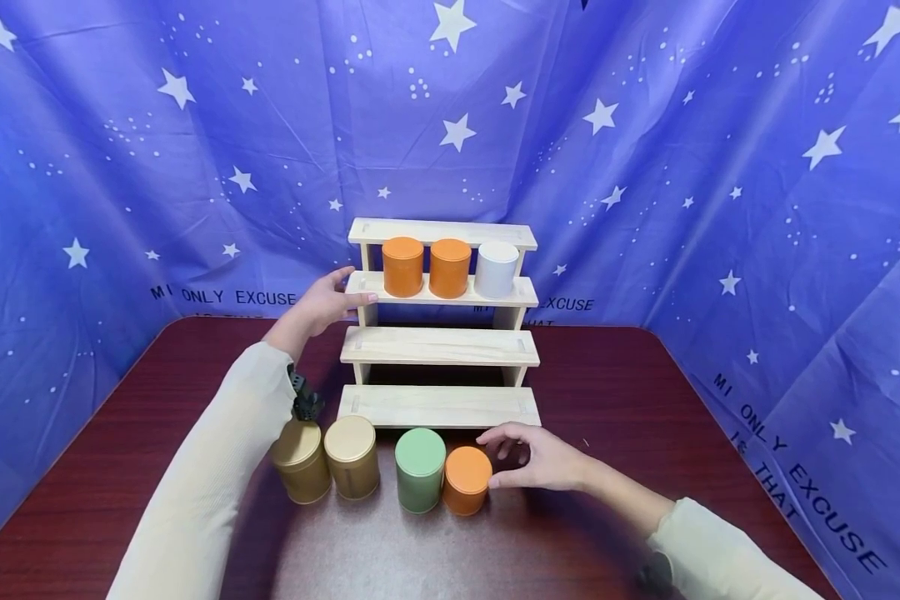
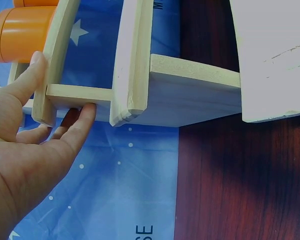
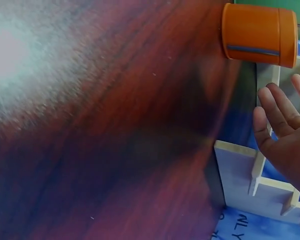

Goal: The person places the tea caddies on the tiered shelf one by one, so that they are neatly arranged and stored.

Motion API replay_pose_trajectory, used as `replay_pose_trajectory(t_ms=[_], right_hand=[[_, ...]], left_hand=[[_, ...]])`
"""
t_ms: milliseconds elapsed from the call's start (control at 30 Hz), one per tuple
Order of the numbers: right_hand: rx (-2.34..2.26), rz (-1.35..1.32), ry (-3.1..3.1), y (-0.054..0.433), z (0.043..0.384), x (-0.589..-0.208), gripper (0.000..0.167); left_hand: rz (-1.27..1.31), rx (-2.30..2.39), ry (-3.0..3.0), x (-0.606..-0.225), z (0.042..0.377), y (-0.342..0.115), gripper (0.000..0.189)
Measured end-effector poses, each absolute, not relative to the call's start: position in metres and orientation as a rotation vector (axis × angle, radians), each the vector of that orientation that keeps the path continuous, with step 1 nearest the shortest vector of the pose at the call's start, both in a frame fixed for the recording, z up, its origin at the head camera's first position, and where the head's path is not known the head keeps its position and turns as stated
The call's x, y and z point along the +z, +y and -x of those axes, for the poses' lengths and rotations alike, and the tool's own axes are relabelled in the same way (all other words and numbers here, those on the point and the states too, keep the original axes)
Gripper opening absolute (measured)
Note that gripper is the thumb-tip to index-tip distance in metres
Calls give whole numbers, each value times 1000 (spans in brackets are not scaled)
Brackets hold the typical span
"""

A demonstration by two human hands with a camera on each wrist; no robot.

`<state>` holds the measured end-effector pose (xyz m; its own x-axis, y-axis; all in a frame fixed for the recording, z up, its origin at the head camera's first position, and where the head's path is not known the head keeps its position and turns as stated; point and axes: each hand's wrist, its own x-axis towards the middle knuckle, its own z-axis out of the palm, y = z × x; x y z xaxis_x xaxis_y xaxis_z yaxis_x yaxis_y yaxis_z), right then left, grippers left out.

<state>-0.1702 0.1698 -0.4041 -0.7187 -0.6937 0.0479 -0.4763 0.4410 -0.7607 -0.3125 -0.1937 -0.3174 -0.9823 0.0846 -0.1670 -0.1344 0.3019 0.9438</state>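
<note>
Table (image 1: 585, 400): its smooth, dark top could, in my judgement, let a nudged tin slide. Shelf (image 1: 438, 406): four wooden steps, centre of the frame; a tug on its left end could shift it and topple the two orange tins (image 1: 402, 267) and white tin (image 1: 497, 269) on the second step from the top. Left sleeve (image 1: 202, 483): crosses above the gold tins (image 1: 352, 458), lower left of centre; a lowered forearm could knock them. Left hand (image 1: 321, 306): grips that step's left end, thumb above, fingers beneath. Right hand (image 1: 546, 458): fingers spread and curved, holding nothing; whether the thumb touches cannot be told. Green tin (image 1: 420, 469): lower centre, exposed to any sideways push. Front orange tin (image 1: 467, 481): immediately right of it; an off-centre grasp could tip it
</note>
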Motion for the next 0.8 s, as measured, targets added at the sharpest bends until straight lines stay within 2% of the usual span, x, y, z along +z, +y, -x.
replay_pose_trajectory(t_ms=[467, 800], right_hand=[[-1177, 992, 2372, 162, 163, -428, 63], [-1202, 982, 2377, 157, 160, -439, 67]], left_hand=[[36, 1782, 2368, -316, 310, -192, 89], [32, 1769, 2383, -317, 311, -192, 89]])
